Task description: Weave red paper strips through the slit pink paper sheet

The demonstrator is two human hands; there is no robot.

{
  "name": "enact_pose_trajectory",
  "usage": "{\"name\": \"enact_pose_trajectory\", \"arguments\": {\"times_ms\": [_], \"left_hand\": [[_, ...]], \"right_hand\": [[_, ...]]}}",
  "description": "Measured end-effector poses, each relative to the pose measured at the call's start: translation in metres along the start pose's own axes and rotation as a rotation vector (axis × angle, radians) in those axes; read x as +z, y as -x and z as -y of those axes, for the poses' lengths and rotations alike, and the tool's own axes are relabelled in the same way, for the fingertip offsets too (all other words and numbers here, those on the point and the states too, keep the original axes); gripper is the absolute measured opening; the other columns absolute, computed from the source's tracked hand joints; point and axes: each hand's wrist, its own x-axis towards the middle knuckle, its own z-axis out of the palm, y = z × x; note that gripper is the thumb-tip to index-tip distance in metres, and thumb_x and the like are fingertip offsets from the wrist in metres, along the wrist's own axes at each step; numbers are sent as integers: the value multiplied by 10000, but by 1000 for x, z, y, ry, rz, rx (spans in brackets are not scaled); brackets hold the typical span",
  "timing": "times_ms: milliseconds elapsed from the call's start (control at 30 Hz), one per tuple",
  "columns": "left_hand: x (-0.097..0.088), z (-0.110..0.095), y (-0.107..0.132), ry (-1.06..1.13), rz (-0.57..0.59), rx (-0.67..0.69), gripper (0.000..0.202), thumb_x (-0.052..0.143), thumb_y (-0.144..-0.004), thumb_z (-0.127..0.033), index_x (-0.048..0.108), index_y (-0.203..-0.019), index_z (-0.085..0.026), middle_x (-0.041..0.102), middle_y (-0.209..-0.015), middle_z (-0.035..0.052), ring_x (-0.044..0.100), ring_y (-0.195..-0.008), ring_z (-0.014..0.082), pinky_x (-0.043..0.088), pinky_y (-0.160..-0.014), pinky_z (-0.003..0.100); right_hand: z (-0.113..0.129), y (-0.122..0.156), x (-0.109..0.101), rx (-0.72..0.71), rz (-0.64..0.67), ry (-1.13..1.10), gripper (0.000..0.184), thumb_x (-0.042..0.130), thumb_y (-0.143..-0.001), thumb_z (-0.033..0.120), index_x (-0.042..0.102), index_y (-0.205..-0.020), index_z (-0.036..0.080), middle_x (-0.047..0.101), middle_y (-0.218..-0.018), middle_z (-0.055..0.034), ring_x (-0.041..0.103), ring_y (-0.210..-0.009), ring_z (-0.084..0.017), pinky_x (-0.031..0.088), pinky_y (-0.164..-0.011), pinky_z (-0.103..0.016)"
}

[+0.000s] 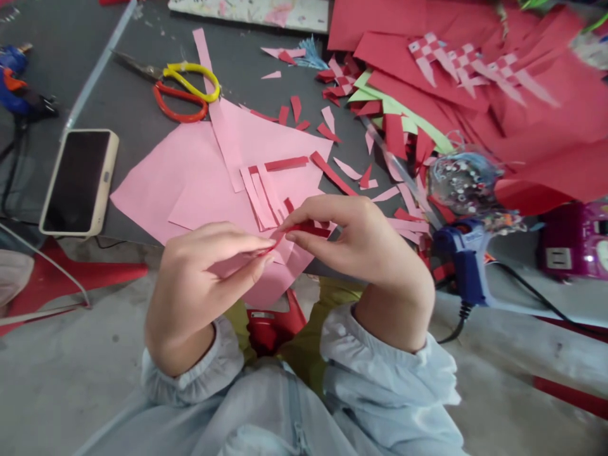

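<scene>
My left hand point(204, 278) and my right hand point(354, 244) meet at the near edge of a dark table point(137, 136). Both pinch paper strips between thumb and fingers. The right hand grips a red paper strip point(308, 230); the left hand's fingertips close on a pink strip and on the red strip's end point(272, 246). Under the hands lie large pink paper sheets point(190, 183) with loose pink strips point(260, 196) and red strips point(286, 163) on top.
Scissors with yellow and red handles point(183, 92) lie at the back left, a phone point(78, 180) at the left edge. A blue glue gun point(463, 259) with a cord sits right. Red paper sheets point(532, 114) and woven red-and-pink pieces point(468, 60) fill the back right.
</scene>
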Motion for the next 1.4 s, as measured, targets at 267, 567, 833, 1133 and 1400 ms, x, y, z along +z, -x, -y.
{"name": "enact_pose_trajectory", "arguments": {"times_ms": [267, 567, 833, 1133, 1400], "left_hand": [[5, 12, 0, 35, -101, -414, 35, 761, -776, -270, 754, -746, -255, 758, -733, -17, 701, -657, 171, 569, -576, 252], [11, 6, -7, 78, -54, -585, 113, 725, -815, -342, 775, -756, -259, 767, -775, -19, 713, -718, 159, 556, -629, 221], [22, 7, -11, 251, -50, -603, 121, 748, -801, -342, 766, -755, -232, 757, -723, -7, 712, -681, 151, 551, -593, 198], [26, 7, -9, 131, -164, -488, 162, 701, -843, -344, 763, -906, -208, 751, -776, -7, 699, -682, 135, 546, -622, 213], [22, 17, -7, -327, -110, -134, 313, 519, -822, -39, 759, -852, -236, 735, -980, 10, 658, -986, 211, 545, -899, 357]], "right_hand": [[-2, 1, 1, 60, 60, 65, 72, 639, -810, 154, 702, -777, 162, 649, -676, 5, 522, -601, -90, 394, -565, -240], [2, 2, 1, 150, -1, 41, 185, 645, -868, 293, 730, -975, 168, 741, -849, -28, 608, -693, -111, 446, -644, -243], [4, 0, 4, 147, -62, -25, 142, 699, -836, 289, 739, -906, 173, 744, -790, -4, 593, -640, -93, 453, -607, -229], [-6, 2, -2, 146, -191, -43, 130, 638, -823, 120, 735, -825, 206, 752, -807, -7, 655, -694, -128, 501, -651, -272], [-13, 1, -3, 145, -266, -39, 169, 575, -817, 99, 713, -813, 195, 740, -814, -12, 656, -725, -137, 502, -635, -275]]}}
